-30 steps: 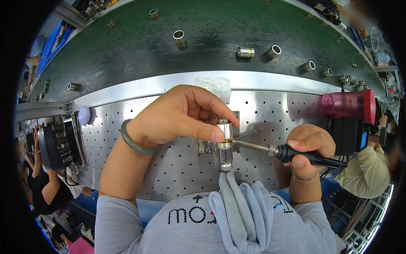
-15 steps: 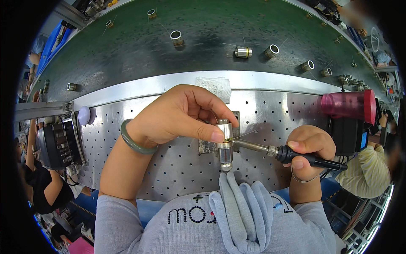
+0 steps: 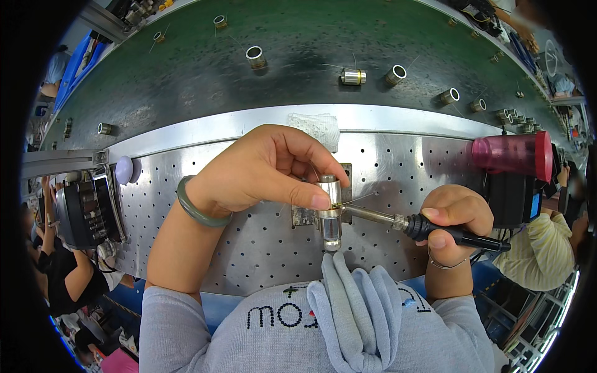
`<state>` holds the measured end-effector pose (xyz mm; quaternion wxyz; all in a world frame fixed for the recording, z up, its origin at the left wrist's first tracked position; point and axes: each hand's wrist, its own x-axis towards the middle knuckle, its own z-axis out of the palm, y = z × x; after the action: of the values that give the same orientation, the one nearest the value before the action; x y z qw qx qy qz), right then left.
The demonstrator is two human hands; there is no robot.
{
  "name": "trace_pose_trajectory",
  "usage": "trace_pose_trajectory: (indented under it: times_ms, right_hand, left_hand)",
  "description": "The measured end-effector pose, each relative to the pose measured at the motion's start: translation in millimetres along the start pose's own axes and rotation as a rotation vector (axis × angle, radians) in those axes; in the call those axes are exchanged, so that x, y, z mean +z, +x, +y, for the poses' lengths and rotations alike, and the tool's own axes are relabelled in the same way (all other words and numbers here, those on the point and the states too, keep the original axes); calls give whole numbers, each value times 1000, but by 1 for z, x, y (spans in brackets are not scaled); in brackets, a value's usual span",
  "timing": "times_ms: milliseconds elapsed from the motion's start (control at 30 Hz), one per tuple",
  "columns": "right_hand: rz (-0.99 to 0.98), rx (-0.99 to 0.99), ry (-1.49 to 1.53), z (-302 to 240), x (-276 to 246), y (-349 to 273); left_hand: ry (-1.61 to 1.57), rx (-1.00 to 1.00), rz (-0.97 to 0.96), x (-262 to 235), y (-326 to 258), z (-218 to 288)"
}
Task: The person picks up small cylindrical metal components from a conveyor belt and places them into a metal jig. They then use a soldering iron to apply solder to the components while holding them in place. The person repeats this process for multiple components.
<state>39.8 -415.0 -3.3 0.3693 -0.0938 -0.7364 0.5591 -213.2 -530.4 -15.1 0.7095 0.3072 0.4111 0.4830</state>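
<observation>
My left hand (image 3: 273,171) pinches a shiny metal cylinder (image 3: 330,194) between thumb and fingers. The cylinder sits on a silver cylindrical holder (image 3: 331,227) with a rounded near end. A thin wire sticks out to the right from the cylinder's seam. Wrapped round the black handle of a soldering iron (image 3: 429,229), my right hand (image 3: 457,217) keeps the tool nearly level. The iron's metal tip meets the cylinder at the seam. Beneath lies a dark metal block (image 3: 305,216), partly hidden by my left hand and the cylinder.
Several metal cylinders, one of them (image 3: 255,57), stand or lie on the green conveyor belt (image 3: 186,81). A folded white cloth (image 3: 316,127) rests on the rail behind the perforated metal worktop (image 3: 261,261). A pink cup (image 3: 510,155) is at the right; a black device (image 3: 81,211) at the left.
The cylinders on the belt have shifted slightly to the left. Both my hands, the held cylinder and the soldering iron stay in nearly the same place.
</observation>
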Motion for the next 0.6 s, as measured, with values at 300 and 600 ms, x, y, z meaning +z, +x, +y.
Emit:
trace_pose_trajectory:
  times_ms: [300, 600]
  right_hand:
    - [26, 24, 47, 2, 1, -1]
    - [94, 117, 112, 2, 0, -2]
  left_hand:
    - [22, -6, -6, 5, -2, 4]
    - [21, -2, 3, 6, -2, 5]
